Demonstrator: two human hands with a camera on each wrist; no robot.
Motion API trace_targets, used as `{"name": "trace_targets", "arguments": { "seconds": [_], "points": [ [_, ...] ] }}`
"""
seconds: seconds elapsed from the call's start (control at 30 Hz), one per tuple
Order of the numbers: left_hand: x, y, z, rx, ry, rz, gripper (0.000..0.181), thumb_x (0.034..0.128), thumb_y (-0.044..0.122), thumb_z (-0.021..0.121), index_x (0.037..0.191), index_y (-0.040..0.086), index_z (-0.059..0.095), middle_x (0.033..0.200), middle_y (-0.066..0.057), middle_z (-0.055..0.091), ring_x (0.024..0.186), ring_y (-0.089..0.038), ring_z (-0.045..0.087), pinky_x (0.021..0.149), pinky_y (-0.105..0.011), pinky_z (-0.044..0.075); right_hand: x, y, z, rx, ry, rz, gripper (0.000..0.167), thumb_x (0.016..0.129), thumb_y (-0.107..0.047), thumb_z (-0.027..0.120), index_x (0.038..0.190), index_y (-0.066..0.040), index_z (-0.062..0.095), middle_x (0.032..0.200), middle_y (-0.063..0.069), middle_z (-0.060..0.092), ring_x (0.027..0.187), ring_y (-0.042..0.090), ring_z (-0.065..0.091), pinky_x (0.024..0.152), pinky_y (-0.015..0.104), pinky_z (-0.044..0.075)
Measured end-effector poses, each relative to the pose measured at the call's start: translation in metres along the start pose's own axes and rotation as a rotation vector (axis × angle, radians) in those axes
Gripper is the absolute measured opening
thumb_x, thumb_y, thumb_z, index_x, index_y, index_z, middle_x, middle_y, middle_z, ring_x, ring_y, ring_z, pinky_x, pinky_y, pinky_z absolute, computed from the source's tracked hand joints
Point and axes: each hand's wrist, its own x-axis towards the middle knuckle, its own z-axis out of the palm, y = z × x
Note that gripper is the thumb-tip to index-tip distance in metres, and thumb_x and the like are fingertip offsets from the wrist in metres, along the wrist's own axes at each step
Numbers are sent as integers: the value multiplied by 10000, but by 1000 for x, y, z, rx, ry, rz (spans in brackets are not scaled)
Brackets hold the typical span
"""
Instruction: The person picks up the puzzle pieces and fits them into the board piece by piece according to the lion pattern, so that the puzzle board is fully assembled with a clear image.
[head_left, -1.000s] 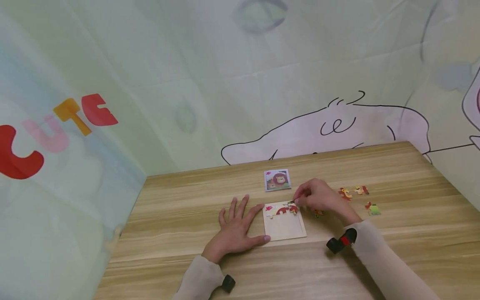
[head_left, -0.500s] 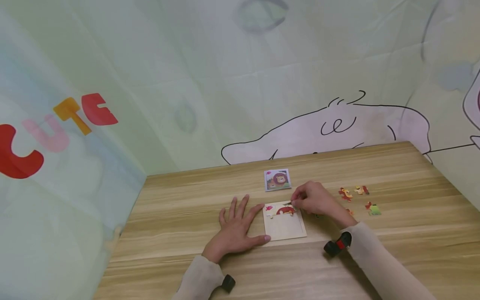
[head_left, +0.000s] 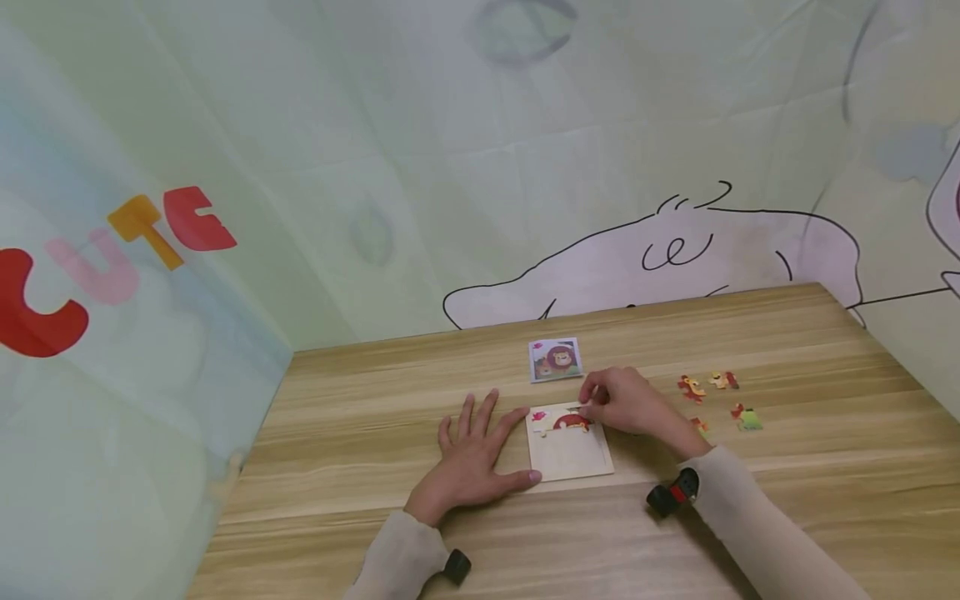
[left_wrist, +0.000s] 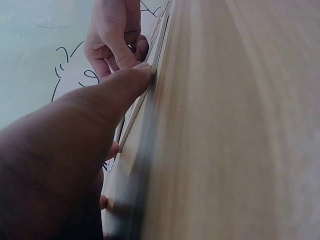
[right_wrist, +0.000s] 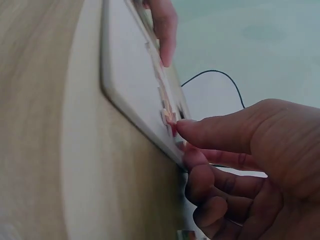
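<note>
A square puzzle board (head_left: 572,457) lies on the table, with joined pieces (head_left: 567,422) along its far edge, one showing a pink flower and others a red-brown mane. My left hand (head_left: 476,458) rests flat with fingers spread, thumb and index finger touching the board's left side. At the board's far right corner, my right hand (head_left: 626,402) has its thumb and index finger pinched on a puzzle piece (right_wrist: 171,120), its other fingers curled. The fingertips hide part of that piece.
Beyond the board lies a lion picture card (head_left: 555,360). Several loose pieces, among them a green one (head_left: 747,418) and a red-and-yellow one (head_left: 691,388), lie right of the right hand. A printed cloth (head_left: 390,208) hangs behind the table.
The piece at the right hand has moved left against the joined pieces. My right hand has shifted slightly left, uncovering part of a loose piece beside it. The left hand stays in place.
</note>
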Motion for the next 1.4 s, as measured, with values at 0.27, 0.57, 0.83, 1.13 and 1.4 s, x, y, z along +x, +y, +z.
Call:
{"name": "trace_targets", "arguments": {
  "seconds": [0.27,0.57,0.83,1.13,1.4],
  "points": [
    [-2,-1,1,-28,6,25,917,893,803,632,1665,417,322,1830,-134,73,1667,-532,-25,1232,-825,1,0,1,7,-19,7,40,126,945,-193,811,942,-122,708,723,-22,636,663,120,531,619,256,400],
    [-1,0,1,-2,1,-1,911,903,787,645,1670,430,307,1836,-107,64,1677,-507,-24,1247,-815,22,1,6,1,22,11,34,77,972,-170,772,953,-112,724,730,0,642,645,130,544,586,271,435],
    [-2,-1,1,-3,8,8,908,901,776,656,1667,427,315,1837,-102,65,1678,-505,-24,1247,-814,19,-5,16,-30,11,54,93,113,1004,-177,720,985,-77,770,815,42,682,731,167,571,657,305,466],
    [-2,-1,1,-1,2,11,900,906,782,640,1668,437,307,1839,-101,52,1679,-504,-37,1245,-815,8,-14,29,-57,-22,70,168,158,999,-204,726,1038,-60,779,887,72,713,799,202,587,674,305,459],
    [-1,0,1,-3,1,10,901,908,785,637,1669,439,302,1839,-98,49,1680,-504,-37,1246,-816,8,-14,37,-62,-81,10,175,199,967,-168,790,1105,-28,758,906,108,728,796,213,613,686,296,476]
  ]
}}
